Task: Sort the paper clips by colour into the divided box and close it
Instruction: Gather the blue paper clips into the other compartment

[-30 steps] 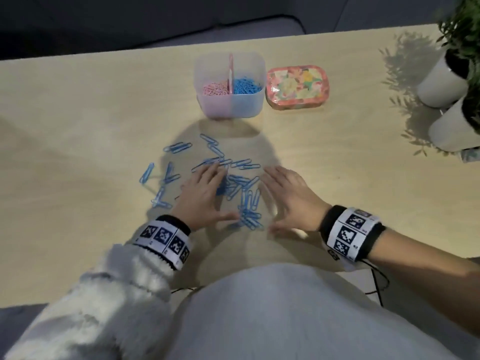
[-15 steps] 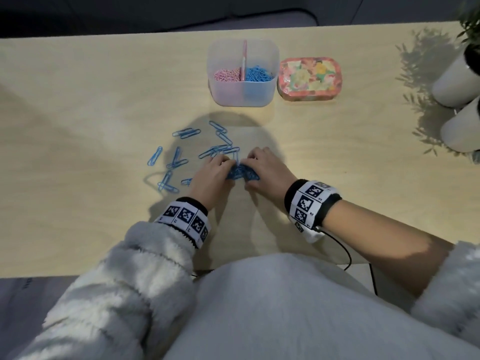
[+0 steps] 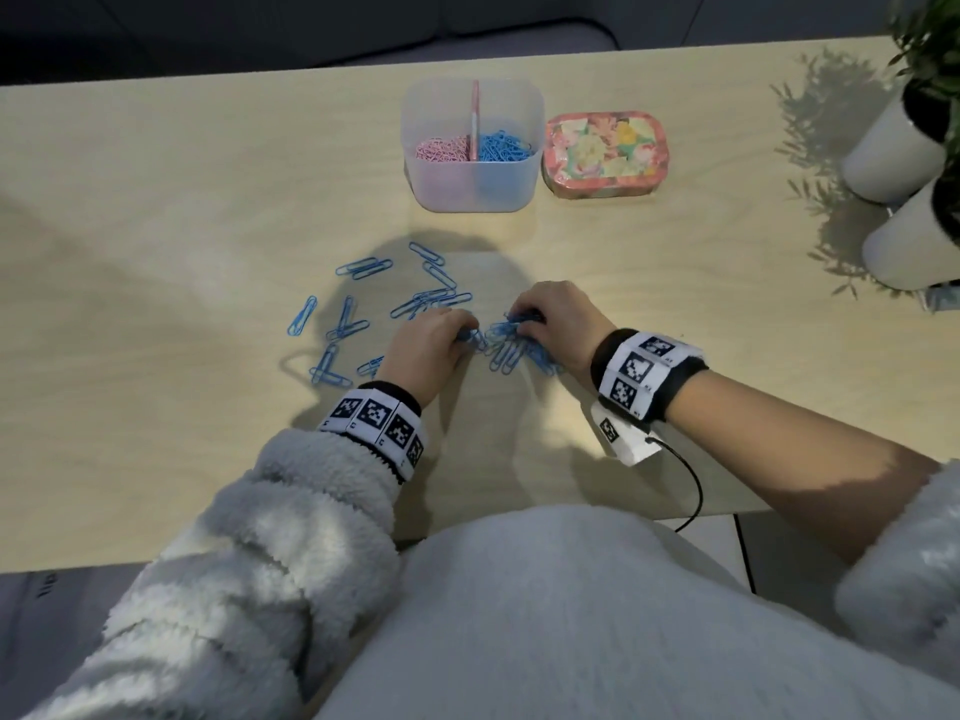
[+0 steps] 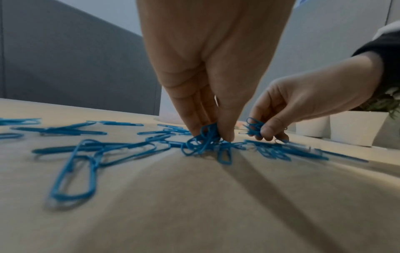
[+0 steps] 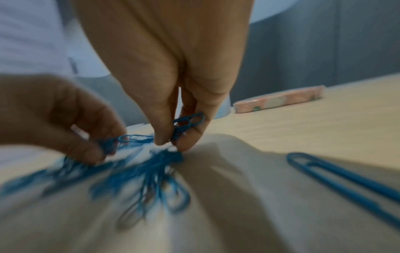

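Hands mid-frame in head view, both down on table [image 3: 156,210] over blue clips [image 3: 506,350]. Left hand [image 3: 426,350] w/ fingers curled, tips pinching a bunch of blue clips against tabletop; same in left wrist view, left hand [image 4: 214,71] w/ thumb and fingers closed on a tangle of clips [image 4: 205,138]. Right hand [image 3: 556,319] just right of it, fingers also curled round a small bunch; in left wrist view right hand [image 4: 303,102] at right of frame, bunch raised a bit off the surface. Right wrist view blurred but right hand [image 5: 173,68] seen pinching clips [image 5: 188,123] betw. thumb and fingers, left hand [image 5: 54,116] at left edge gripping more.

Loose blue clips scattered left and above left hand, mid-left of head frame, flat on table. One lone clip at right of right wrist view.

Box [image 3: 475,194] at upper centre, translucent, open, upright divider down the middle: pink clips [image 3: 441,148] in left compartment, blue in right compartment. Lid [image 3: 605,153], floral pattern, flat on table just right of box, not touching as far as can tell.

Two white pots [image 3: 893,153] w/ plants at upper right edge. Marker bands on both wrists; fluffy white sleeves at bottom of frame.
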